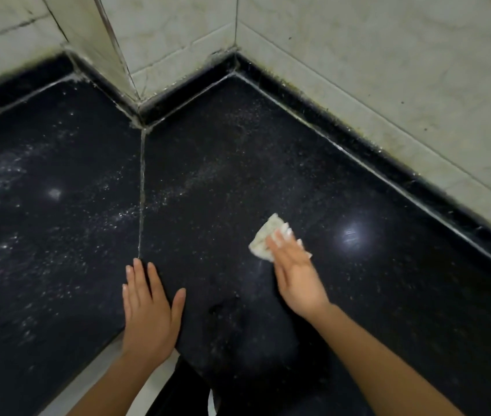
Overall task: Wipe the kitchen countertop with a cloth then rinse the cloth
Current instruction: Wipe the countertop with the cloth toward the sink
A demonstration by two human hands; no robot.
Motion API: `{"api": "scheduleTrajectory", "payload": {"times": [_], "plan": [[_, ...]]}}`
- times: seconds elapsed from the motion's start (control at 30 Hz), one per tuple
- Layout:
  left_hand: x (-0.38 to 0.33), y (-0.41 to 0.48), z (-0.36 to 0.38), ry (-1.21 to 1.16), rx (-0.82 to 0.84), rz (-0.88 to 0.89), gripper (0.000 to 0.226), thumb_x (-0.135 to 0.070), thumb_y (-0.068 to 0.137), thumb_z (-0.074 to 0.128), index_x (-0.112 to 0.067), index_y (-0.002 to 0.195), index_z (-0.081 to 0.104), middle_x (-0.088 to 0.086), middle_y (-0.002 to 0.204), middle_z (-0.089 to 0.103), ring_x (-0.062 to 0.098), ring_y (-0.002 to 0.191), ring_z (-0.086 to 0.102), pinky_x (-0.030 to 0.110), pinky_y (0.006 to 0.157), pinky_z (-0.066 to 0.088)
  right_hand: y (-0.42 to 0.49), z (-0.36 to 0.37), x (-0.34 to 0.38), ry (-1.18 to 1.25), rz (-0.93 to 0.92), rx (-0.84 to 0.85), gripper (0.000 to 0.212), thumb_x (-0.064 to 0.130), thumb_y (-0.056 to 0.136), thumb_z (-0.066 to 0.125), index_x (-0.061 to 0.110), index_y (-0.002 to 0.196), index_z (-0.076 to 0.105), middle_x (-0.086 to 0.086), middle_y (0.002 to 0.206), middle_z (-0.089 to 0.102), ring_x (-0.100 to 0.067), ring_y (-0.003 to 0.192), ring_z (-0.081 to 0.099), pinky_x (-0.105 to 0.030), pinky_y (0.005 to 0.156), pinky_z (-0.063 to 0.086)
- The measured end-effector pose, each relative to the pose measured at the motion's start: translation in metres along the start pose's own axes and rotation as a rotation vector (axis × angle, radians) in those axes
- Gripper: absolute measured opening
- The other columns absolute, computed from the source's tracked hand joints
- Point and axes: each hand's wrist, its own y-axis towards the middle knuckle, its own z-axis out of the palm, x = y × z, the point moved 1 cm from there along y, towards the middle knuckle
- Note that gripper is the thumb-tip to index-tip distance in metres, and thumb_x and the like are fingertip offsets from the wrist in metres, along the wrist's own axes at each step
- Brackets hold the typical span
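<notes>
While wiping, R hand [295, 274]: flat, fingers straight, pressing cloth [263, 240] on counter [238, 163].
L hand [148, 307]: flat on counter, empty.
Done: near bit, maybe.
Left: white specks [130, 213] far & left, then rinse.

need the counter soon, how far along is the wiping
Done: little; only the patch by the cloth looks less speckled. In hand: right hand presses cloth on countertop, left hand rests flat. Left: white specks across the seam and toward the corner, then rinsing.
</notes>
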Motion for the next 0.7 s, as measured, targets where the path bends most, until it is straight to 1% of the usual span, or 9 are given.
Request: {"api": "scheduleTrajectory", "payload": {"times": [0.1, 0.17, 0.23, 0.27, 0.33, 0.4, 0.47, 0.57, 0.7], "plan": [[0.0, 0.0, -0.001, -0.008, 0.016, -0.009, 0.091, -0.064, 0.086, 0.004, 0.003, 0.148, 0.007, 0.018, 0.156, -0.011, 0.024, 0.142, -0.018, 0.044, 0.116, -0.003, -0.008, -0.013, -0.007, -0.089, -0.254, 0.139, 0.047, 0.019, 0.096, 0.03, 0.009, 0.14, 0.043, -0.004, 0.149, 0.034, -0.021, 0.14, 0.025, -0.033, 0.117, 0.012], [0.0, 0.001, -0.001, -0.004, 0.023, -0.012, 0.091, -0.064, 0.085, 0.003, 0.002, 0.148, 0.006, 0.017, 0.155, -0.013, 0.023, 0.142, -0.019, 0.043, 0.116, -0.004, 0.004, -0.028, -0.038, -0.161, -0.263, 0.115, 0.046, 0.009, 0.092, 0.037, 0.004, 0.136, 0.047, -0.012, 0.144, 0.043, -0.029, 0.135, 0.036, -0.035, 0.115, 0.019], [0.002, 0.001, 0.001, 0.008, 0.022, -0.012, 0.09, -0.063, 0.086, 0.004, 0.002, 0.148, 0.006, 0.017, 0.156, -0.01, 0.024, 0.142, -0.018, 0.044, 0.116, -0.003, 0.02, -0.043, -0.078, -0.152, 0.008, -0.029, 0.048, -0.004, 0.087, 0.044, -0.001, 0.135, 0.046, -0.022, 0.141, 0.043, -0.04, 0.131, 0.041, -0.041, 0.113, 0.024], [0.002, 0.002, 0.001, 0.016, 0.021, -0.012, 0.089, -0.063, 0.086, 0.005, 0.002, 0.148, 0.007, 0.018, 0.156, -0.008, 0.026, 0.143, -0.016, 0.045, 0.116, -0.001, 0.027, -0.053, -0.096, -0.13, 0.194, -0.108, 0.049, -0.006, 0.089, 0.043, -0.001, 0.138, 0.041, -0.024, 0.144, 0.038, -0.041, 0.134, 0.036, -0.045, 0.114, 0.023], [0.003, 0.002, 0.003, 0.033, 0.016, -0.006, 0.088, -0.062, 0.088, 0.007, 0.002, 0.148, 0.009, 0.019, 0.156, -0.003, 0.028, 0.143, -0.012, 0.047, 0.116, 0.002, 0.034, -0.068, -0.119, -0.085, 0.573, -0.208, 0.052, 0.001, 0.095, 0.037, 0.004, 0.146, 0.028, -0.02, 0.153, 0.024, -0.037, 0.142, 0.02, -0.045, 0.116, 0.017], [0.003, 0.003, 0.002, 0.039, 0.028, -0.003, 0.088, -0.062, 0.087, 0.007, 0.002, 0.148, 0.009, 0.017, 0.156, -0.004, 0.029, 0.143, -0.013, 0.047, 0.115, 0.001, 0.038, -0.067, -0.113, -0.07, 0.778, -0.239, 0.053, 0.006, 0.095, 0.033, 0.005, 0.147, 0.021, -0.018, 0.156, 0.016, -0.035, 0.143, 0.011, -0.044, 0.116, 0.012], [0.004, 0.004, 0.002, 0.031, 0.035, -0.002, 0.088, -0.062, 0.087, 0.006, 0.001, 0.148, 0.009, 0.014, 0.156, -0.006, 0.028, 0.142, -0.015, 0.047, 0.115, 0.0, 0.039, -0.05, -0.084, -0.115, 0.676, -0.256, 0.05, 0.012, 0.096, 0.028, 0.0, 0.145, 0.029, -0.024, 0.153, 0.021, -0.04, 0.142, 0.016, -0.048, 0.114, 0.016], [0.004, 0.005, 0.001, 0.034, 0.05, -0.008, 0.09, -0.065, 0.087, 0.003, 0.001, 0.148, 0.011, 0.014, 0.156, -0.004, 0.03, 0.143, -0.012, 0.048, 0.114, 0.002, 0.016, -0.01, -0.024, -0.134, 0.311, -0.165, 0.054, 0.02, 0.093, 0.022, -0.002, 0.138, 0.042, -0.029, 0.145, 0.035, -0.044, 0.136, 0.03, -0.056, 0.108, 0.031], [0.004, 0.005, -0.001, 0.036, 0.093, -0.003, 0.093, -0.065, 0.089, -0.004, 0.004, 0.146, 0.017, 0.02, 0.156, 0.007, 0.036, 0.143, -0.003, 0.05, 0.113, 0.007, -0.021, 0.01, 0.028, -0.1, 0.041, 0.046, 0.053, 0.028, 0.097, 0.02, 0.011, 0.146, 0.033, -0.006, 0.155, 0.022, -0.024, 0.145, 0.011, -0.037, 0.117, 0.011]]}}
